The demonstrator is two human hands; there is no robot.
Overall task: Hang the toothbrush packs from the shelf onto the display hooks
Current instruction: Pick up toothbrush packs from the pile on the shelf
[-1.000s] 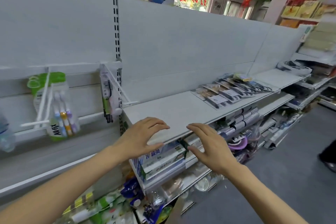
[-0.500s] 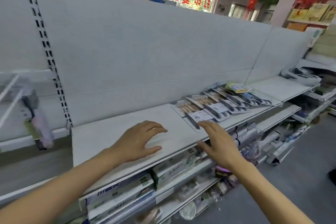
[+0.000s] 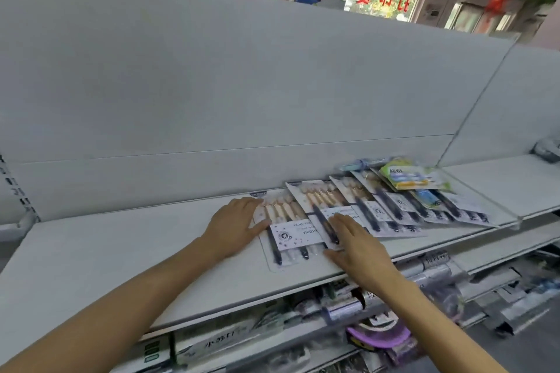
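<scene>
clear plastic pack lies between two open hands

clear-fronted toothbrush pack (image 3: pixel 289 230) lies flat on the white shelf (image 3: pixel 121 251), brushes pointing away. left hand (image 3: pixel 235 225) touches its left edge, right hand (image 3: pixel 356 247) its right; both spread wide, holding nothing, about equally near.

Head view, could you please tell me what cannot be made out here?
- Display hooks: none in the head view, out of frame.
- Nearest toothbrush pack: its left edge is under the left hand and its right edge under the right hand, so any grip is unclear.
- Rear packs: overlapped by one another and by a green pack; their count is uncertain.
- Lower shelf goods: blurred, shaded.
</scene>
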